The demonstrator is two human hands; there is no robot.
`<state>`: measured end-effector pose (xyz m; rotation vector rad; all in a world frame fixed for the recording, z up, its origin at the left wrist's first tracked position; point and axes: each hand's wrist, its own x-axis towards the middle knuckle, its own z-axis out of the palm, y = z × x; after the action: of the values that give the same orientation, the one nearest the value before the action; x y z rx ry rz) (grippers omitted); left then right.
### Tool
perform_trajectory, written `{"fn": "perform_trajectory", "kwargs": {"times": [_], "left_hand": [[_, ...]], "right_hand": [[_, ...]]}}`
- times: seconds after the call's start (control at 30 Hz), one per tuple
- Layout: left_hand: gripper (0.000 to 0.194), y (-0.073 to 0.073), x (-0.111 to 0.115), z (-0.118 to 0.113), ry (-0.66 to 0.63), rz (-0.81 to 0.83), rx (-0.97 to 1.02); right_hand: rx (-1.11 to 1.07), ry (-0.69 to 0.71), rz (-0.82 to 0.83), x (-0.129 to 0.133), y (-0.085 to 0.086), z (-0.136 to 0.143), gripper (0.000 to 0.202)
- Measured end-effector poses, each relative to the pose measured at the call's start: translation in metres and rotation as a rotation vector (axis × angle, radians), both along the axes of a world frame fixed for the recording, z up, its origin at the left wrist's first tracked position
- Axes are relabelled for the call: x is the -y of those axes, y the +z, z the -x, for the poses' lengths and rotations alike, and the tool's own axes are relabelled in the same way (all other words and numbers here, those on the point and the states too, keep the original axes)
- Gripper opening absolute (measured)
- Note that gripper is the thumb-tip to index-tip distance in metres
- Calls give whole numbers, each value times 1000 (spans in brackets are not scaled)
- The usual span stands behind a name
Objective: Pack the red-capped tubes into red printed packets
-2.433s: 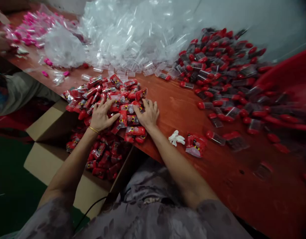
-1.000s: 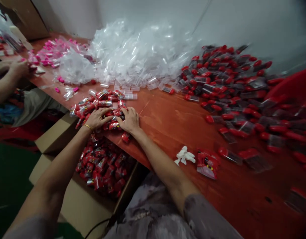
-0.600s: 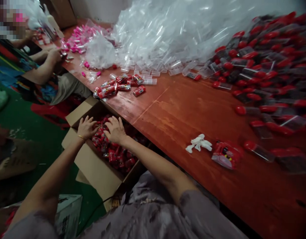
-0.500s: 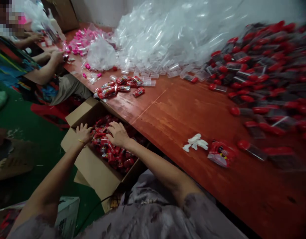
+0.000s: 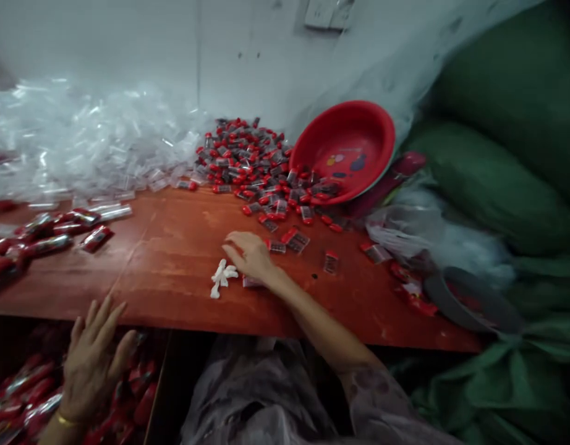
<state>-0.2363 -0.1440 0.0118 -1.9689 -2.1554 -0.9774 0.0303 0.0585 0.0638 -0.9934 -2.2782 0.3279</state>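
My left hand (image 5: 94, 358), fingers spread and holding nothing, hovers over the box full of small red wrapped packets (image 5: 39, 395). My right hand (image 5: 251, 256) is above the reddish table (image 5: 174, 259), its thumb apart from its fingers and nothing visible in its grasp. Just left of it lies a small bunch of white, limp finger-shaped pieces (image 5: 222, 276). Partly covered by the right wrist is a flat packet (image 5: 252, 282). Beyond the fingers lie clear containers with red caps and dark contents (image 5: 294, 240).
A pile of clear plastic tubes (image 5: 94, 142) lines the wall, beside a heap of red-capped containers (image 5: 248, 154). A red basin (image 5: 345, 148) leans behind them. Red packets (image 5: 48, 238) lie at left. A grey bowl (image 5: 473, 300) and green sacks (image 5: 502, 167) are at right.
The view has swung right. My right hand has left the box of red packets and come over the table by the white pieces. My left hand remains over the box.
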Motion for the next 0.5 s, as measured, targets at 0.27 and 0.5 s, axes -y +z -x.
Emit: {"fn": "perform_trajectory", "kwargs": {"times": [0.27,0.5], "left_hand": [[70,-15,-70,-81,-270,20,12],[71,-47,-94,-96,-183,-11,-145]], "right_hand": [[329,-678,-36,-151,4,-104,56],[292,-1065,203,-272,38,-165,72]]}}
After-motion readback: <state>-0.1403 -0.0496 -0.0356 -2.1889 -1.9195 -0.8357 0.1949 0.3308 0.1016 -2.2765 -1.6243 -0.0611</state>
